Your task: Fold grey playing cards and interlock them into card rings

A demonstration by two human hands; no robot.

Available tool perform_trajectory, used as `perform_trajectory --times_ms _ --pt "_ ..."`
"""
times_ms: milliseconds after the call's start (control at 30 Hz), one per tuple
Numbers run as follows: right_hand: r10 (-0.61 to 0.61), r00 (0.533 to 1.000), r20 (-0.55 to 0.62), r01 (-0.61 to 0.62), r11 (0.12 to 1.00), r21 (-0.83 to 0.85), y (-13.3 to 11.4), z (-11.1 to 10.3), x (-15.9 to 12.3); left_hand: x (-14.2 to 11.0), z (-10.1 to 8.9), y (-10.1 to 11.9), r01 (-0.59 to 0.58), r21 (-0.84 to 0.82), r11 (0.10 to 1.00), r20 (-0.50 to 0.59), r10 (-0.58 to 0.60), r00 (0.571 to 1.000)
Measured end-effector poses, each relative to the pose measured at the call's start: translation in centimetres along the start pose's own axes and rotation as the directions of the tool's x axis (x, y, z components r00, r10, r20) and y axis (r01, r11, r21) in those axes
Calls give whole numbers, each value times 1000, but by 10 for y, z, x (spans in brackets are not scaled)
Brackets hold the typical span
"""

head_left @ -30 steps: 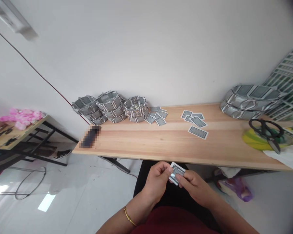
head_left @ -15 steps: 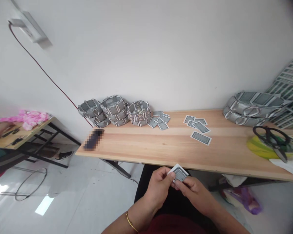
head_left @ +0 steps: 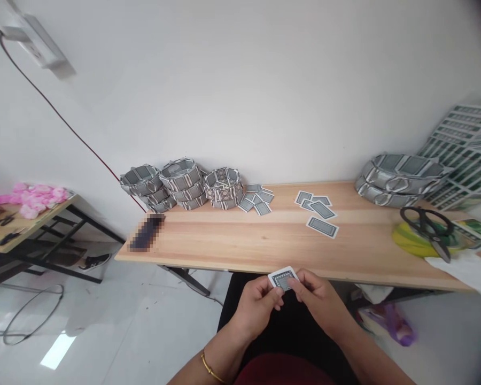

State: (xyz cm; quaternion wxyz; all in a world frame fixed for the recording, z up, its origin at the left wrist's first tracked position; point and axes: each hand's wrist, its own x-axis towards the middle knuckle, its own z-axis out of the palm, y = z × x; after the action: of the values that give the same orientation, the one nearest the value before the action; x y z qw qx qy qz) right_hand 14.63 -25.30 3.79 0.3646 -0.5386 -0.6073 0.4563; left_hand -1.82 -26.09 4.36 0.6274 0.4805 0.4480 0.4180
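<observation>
Both hands hold one grey-backed paper card [head_left: 282, 277] over my lap, just in front of the table's near edge. My left hand [head_left: 258, 303] pinches its lower left part, thumb on top. My right hand [head_left: 313, 291] grips the right side, with the thumb lying on the patterned face. The fingers beneath are partly hidden. Farther back on the table lie a loose card [head_left: 323, 226] and a small group of similar cards [head_left: 320, 207]. To their left is another spread of cards [head_left: 258, 201].
Stacked rings of folded cards [head_left: 184, 184] stand against the wall, with another ring stack [head_left: 398, 184] at right. Black scissors [head_left: 428, 230] rest on a yellow-green roll [head_left: 409, 240]. A blurred-out dark object [head_left: 146, 233] lies at left. Pink fluffy material [head_left: 40, 198] covers a neighbouring table.
The card has turned in my hands and now lies more level. My right hand has shifted up along its right side. The whole view has swung slightly right.
</observation>
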Motion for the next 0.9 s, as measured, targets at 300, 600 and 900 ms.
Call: perform_trajectory --times_ms 300,600,900 --pt "-65 996 -58 48 967 -249 15 -39 26 58 -40 15 37 358 933 -78 -10 997" --pt "-447 882 -151 202 647 -736 68 -98 80 98 -87 -7 -122 822 556 -229 519 824" --pt "-227 967 -111 -13 394 -919 87 -74 85 86 -79 -21 -199 922 333 -23 558 830"
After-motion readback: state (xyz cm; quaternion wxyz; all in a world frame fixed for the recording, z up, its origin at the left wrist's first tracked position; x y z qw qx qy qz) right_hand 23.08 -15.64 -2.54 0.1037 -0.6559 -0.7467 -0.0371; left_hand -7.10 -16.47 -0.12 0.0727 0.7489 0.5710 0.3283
